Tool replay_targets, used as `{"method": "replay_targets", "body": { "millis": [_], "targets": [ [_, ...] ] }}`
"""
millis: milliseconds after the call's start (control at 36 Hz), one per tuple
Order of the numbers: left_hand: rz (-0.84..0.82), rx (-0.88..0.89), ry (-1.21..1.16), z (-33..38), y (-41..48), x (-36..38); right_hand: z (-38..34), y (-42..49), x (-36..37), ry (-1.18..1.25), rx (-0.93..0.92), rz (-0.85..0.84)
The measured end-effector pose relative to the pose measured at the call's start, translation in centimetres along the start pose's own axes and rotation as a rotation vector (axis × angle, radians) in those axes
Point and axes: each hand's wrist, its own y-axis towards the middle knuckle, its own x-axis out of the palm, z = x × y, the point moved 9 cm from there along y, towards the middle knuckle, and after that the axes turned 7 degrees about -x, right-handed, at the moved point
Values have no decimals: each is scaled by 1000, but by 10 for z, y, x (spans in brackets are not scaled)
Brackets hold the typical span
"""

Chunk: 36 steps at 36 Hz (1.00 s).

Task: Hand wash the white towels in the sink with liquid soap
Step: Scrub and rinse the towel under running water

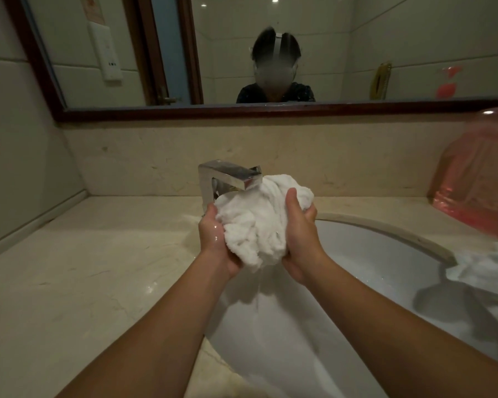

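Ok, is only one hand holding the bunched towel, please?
No, the left hand and the right hand both grip the towel under the faucet.

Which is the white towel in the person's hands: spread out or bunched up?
Bunched up. The white terry towel is a crumpled ball squeezed between the left hand and right hand, with water dripping below.

Bathroom vanity, viewed from above. An oval white sink [371,254] is set under a polished cream stone countertop [84,268] with a matching backsplash [156,156]. A square chrome faucet [227,175] stands at its rear edge. A wide mirror [314,38] in a dark wooden frame [270,112] hangs above (it reflects a door [167,47] and a white wall plate [105,50]). Pale glazed tiles [12,110] cover the side wall.
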Motion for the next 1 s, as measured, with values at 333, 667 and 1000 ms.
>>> {"method": "replay_targets", "body": {
  "millis": [333, 667, 1000],
  "targets": [
    [57, 6, -132, 2, 6, -9, 6, 5, -5, -90, 2, 17],
    [35, 55, 191, -3, -19, 13, 23, 10, -13, 69, 68, 74],
    [202, 253, 388, 9, -17, 4, 11, 9, -10, -161, -137, 18]
  ]
}}
